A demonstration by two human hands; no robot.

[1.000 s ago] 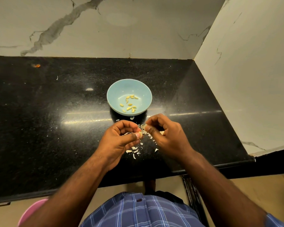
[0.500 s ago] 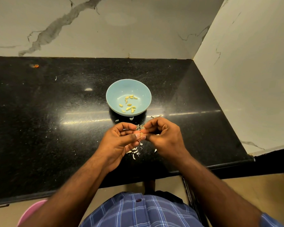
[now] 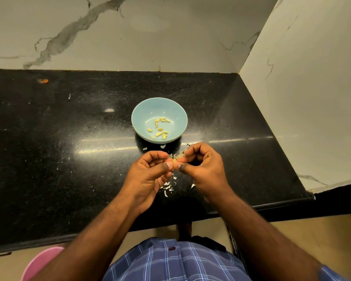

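You are pinching a small, pale yellow piece [image 3: 174, 163] with papery skin between the fingertips of both hands. You are holding it just above the black speckled stone counter [image 3: 69, 159], nearer its front edge than its back edge. Your left hand [image 3: 150, 176] is gripping it with the thumb and curled fingers pressed together on it. Your right hand [image 3: 206, 168] is pinching it from the other side, and the two sets of fingertips are touching.

White papery peel scraps [image 3: 168, 187] are lying on the counter under and just in front of your hands, with a few more lying between your hands and the bowl. The round light blue bowl [image 3: 135, 118] is standing just beyond your hands, toward the back edge, and is holding about ten peeled yellow pieces [image 3: 160, 129] scattered loosely across its bottom.

A small orange speck [image 3: 43, 80] is sitting near the back left corner. A round pink rim [image 3: 41, 262] is showing below the front edge at the left.
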